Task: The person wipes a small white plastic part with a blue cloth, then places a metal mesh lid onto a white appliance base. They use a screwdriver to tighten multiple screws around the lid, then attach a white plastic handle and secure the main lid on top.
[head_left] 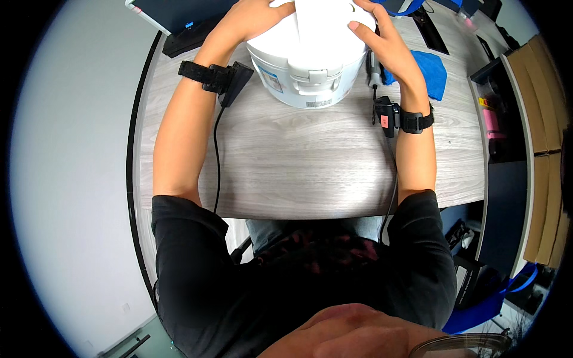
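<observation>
A round white lidded appliance [313, 77], much like a rice cooker, stands upright on the table at the top of the view. It has a front latch, a coloured label on its left side and a barcode strip low down. My left hand [258, 19] lies on the left of its lid, thumb stretched across the top; its other fingers are partly cut off by the upper edge. On the lid's right rim rests my right hand [383, 45], thumb and fingers spread apart. Both hands touch the appliance from opposite sides. The lid's far part is out of view.
Black wrist devices with cables are strapped to both my wrists. A blue cloth [431, 73] and a grey-handled tool [374, 68] lie right of the appliance. A dark screen [185, 15] stands back left. Shelves with cardboard boxes [540, 101] flank the wood-grain table [298, 161] on the right.
</observation>
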Action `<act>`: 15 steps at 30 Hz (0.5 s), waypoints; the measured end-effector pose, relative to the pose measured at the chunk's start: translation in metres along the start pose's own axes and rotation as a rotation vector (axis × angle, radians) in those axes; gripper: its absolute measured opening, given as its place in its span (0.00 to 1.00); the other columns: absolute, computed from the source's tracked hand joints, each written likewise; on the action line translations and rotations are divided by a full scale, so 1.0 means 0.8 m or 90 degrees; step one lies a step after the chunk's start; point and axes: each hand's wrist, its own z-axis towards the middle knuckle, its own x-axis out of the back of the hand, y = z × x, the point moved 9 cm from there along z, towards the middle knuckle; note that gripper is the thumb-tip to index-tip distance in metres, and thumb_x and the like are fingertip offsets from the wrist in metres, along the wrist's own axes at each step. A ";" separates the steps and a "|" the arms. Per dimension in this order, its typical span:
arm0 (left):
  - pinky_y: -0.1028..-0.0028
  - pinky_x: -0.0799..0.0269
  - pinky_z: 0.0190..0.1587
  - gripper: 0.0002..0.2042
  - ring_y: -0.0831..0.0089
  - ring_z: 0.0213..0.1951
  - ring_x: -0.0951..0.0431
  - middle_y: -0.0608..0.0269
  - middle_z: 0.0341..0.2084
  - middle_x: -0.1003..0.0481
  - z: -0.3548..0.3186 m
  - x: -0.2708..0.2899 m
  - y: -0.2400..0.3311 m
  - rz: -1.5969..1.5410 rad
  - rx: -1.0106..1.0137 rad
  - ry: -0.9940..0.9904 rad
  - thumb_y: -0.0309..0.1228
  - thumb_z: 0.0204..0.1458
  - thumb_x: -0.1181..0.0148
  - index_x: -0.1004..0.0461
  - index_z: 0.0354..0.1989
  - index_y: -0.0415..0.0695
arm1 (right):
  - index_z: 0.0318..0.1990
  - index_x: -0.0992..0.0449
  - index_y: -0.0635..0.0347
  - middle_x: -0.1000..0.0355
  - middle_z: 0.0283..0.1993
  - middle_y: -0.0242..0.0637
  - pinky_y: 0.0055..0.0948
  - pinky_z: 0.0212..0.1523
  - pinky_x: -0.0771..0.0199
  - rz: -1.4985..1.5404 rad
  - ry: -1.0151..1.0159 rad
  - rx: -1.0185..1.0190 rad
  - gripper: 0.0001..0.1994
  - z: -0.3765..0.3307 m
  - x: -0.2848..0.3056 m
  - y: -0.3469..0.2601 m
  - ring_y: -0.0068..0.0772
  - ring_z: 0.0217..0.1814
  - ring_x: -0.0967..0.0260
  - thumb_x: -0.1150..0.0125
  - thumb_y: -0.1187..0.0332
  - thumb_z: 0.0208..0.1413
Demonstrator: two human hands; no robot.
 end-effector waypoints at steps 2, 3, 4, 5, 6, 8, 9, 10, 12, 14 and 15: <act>0.63 0.34 0.61 0.33 0.45 0.56 0.28 0.33 0.51 0.28 -0.002 0.002 -0.003 -0.004 -0.021 0.025 0.45 0.55 0.43 0.34 0.62 0.29 | 0.67 0.39 0.63 0.36 0.65 0.45 0.32 0.65 0.39 0.042 -0.036 -0.034 0.28 -0.001 -0.005 -0.006 0.37 0.67 0.40 0.39 0.66 0.61; 0.63 0.34 0.61 0.32 0.45 0.56 0.28 0.33 0.51 0.27 0.000 0.004 -0.004 -0.004 -0.033 0.046 0.44 0.54 0.42 0.33 0.60 0.28 | 0.67 0.39 0.64 0.35 0.65 0.45 0.32 0.65 0.39 0.051 -0.036 -0.045 0.29 -0.001 -0.004 -0.007 0.36 0.66 0.40 0.39 0.67 0.61; 0.62 0.34 0.61 0.32 0.46 0.56 0.27 0.33 0.51 0.27 0.001 0.006 -0.004 -0.003 -0.043 0.068 0.43 0.53 0.42 0.31 0.58 0.27 | 0.67 0.39 0.65 0.35 0.64 0.45 0.31 0.65 0.38 0.061 -0.037 -0.055 0.29 -0.001 -0.004 -0.009 0.36 0.66 0.39 0.40 0.67 0.60; 0.62 0.33 0.61 0.31 0.46 0.56 0.27 0.33 0.51 0.26 0.000 0.008 -0.005 -0.002 -0.053 0.090 0.42 0.51 0.41 0.30 0.57 0.27 | 0.67 0.39 0.64 0.36 0.65 0.51 0.36 0.64 0.36 0.057 -0.038 -0.061 0.31 -0.001 -0.008 -0.003 0.43 0.66 0.38 0.40 0.61 0.60; 0.61 0.32 0.60 0.27 0.47 0.56 0.26 0.36 0.48 0.24 -0.001 0.018 0.006 0.005 -0.059 0.131 0.42 0.50 0.38 0.26 0.51 0.30 | 0.67 0.38 0.63 0.38 0.65 0.57 0.41 0.64 0.35 0.048 -0.031 -0.070 0.33 -0.002 -0.009 0.010 0.49 0.67 0.37 0.40 0.55 0.60; 0.60 0.31 0.58 0.18 0.49 0.55 0.26 0.42 0.43 0.21 -0.020 0.048 0.028 0.030 -0.065 0.221 0.40 0.47 0.34 0.19 0.40 0.37 | 0.68 0.39 0.63 0.39 0.66 0.64 0.46 0.63 0.33 0.047 -0.013 -0.061 0.36 0.001 -0.011 0.017 0.56 0.67 0.36 0.38 0.49 0.58; 0.62 0.29 0.56 0.19 0.52 0.52 0.24 0.44 0.45 0.22 -0.036 0.060 0.030 -0.011 -0.068 0.245 0.40 0.52 0.37 0.20 0.44 0.38 | 0.68 0.39 0.64 0.39 0.65 0.65 0.46 0.63 0.33 0.056 -0.006 -0.047 0.37 0.002 -0.013 0.013 0.57 0.66 0.35 0.37 0.49 0.57; 0.65 0.28 0.54 0.19 0.55 0.50 0.22 0.46 0.47 0.22 -0.050 0.063 0.033 -0.056 -0.078 0.267 0.40 0.56 0.40 0.21 0.49 0.39 | 0.68 0.40 0.64 0.39 0.65 0.65 0.46 0.62 0.33 0.062 0.008 -0.035 0.39 0.003 -0.012 0.014 0.58 0.66 0.35 0.36 0.50 0.56; 0.72 0.26 0.45 0.13 0.64 0.41 0.19 0.55 0.40 0.19 -0.090 0.069 0.053 -0.150 -0.161 0.347 0.37 0.58 0.39 0.20 0.43 0.38 | 0.69 0.41 0.65 0.36 0.64 0.64 0.47 0.62 0.33 0.064 0.075 -0.019 0.41 0.006 -0.009 0.026 0.58 0.65 0.34 0.35 0.48 0.54; 0.71 0.26 0.47 0.18 0.64 0.45 0.20 0.54 0.43 0.21 -0.132 0.052 0.089 -0.117 -0.245 0.309 0.40 0.53 0.34 0.22 0.47 0.40 | 0.68 0.41 0.67 0.34 0.62 0.63 0.48 0.62 0.33 0.077 0.114 -0.036 0.43 0.008 -0.009 0.053 0.58 0.64 0.34 0.34 0.45 0.52; 0.61 0.30 0.56 0.27 0.60 0.54 0.24 0.53 0.51 0.25 -0.150 0.038 0.101 -0.101 -0.254 0.272 0.41 0.45 0.26 0.26 0.52 0.42 | 0.67 0.40 0.67 0.33 0.62 0.63 0.48 0.62 0.33 0.093 0.112 -0.056 0.44 0.010 -0.014 0.070 0.58 0.64 0.34 0.34 0.44 0.51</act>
